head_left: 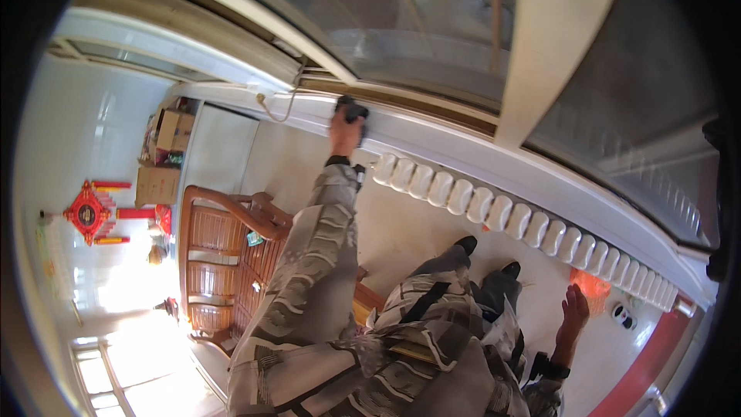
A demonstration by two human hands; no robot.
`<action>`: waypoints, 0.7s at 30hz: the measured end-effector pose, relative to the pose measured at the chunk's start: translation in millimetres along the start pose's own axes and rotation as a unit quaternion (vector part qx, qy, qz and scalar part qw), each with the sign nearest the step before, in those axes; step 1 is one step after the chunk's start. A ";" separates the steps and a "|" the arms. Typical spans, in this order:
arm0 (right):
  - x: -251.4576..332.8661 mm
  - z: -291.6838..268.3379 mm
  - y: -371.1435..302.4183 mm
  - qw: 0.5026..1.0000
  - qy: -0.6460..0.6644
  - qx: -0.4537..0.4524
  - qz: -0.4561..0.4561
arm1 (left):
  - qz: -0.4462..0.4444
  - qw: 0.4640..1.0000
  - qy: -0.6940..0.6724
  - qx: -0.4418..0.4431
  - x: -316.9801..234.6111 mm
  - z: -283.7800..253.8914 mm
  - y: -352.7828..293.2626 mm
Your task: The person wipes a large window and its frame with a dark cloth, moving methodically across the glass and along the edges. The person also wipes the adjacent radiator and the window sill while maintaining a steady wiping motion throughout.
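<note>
My left arm reaches out to the white window sill (pixel 432 130), where my left hand (pixel 345 137) is closed on a dark cloth (pixel 354 111) pressed against the sill's surface. Just beyond the cloth run the brownish tracks of the sliding window (pixel 432 102). A pale cord (pixel 279 117) hangs in a loop to the left of that hand. My right hand (pixel 573 313) is held out low at the right, its fingers stretched and nothing in it. It is nearest to an orange-red plastic bag (pixel 591 281) by the radiator.
Below the sill stands a white ribbed radiator (pixel 472 202). A wooden sofa (pixel 210 266) is on the left, with cardboard boxes (pixel 157 186) behind it. A red knot ornament (pixel 89 213) hangs on the wall. Black-and-white footwear (pixel 624 315) lies on the floor at the right.
</note>
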State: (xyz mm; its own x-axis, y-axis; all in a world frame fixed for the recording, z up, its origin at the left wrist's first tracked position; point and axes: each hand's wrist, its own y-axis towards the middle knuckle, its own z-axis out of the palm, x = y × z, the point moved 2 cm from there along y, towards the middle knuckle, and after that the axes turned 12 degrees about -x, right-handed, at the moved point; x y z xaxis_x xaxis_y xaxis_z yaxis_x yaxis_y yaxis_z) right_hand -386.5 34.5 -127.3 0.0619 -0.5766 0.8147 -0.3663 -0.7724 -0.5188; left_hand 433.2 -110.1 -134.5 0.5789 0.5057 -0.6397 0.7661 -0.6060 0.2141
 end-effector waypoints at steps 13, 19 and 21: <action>48.4 123.5 4.8 0.986 -0.047 0.151 -0.047 | 0.125 0.991 0.021 -0.041 -119.0 54.6 -159.0; 63.2 164.0 -0.4 0.982 -0.015 0.164 -0.096 | 0.137 0.987 -0.079 0.006 -157.6 73.6 -210.3; 62.2 167.0 0.5 0.986 0.008 0.136 -0.096 | 0.109 0.976 -0.174 0.078 -162.5 70.3 -207.2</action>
State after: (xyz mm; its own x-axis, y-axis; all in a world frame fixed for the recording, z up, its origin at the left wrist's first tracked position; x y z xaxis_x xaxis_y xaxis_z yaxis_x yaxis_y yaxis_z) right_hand -227.7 -46.2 -120.1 0.0902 -0.4104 0.9075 -0.0872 -0.9109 -0.4033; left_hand 160.7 -109.9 -126.8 0.5726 0.1325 -0.8091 0.5687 -0.7751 0.2755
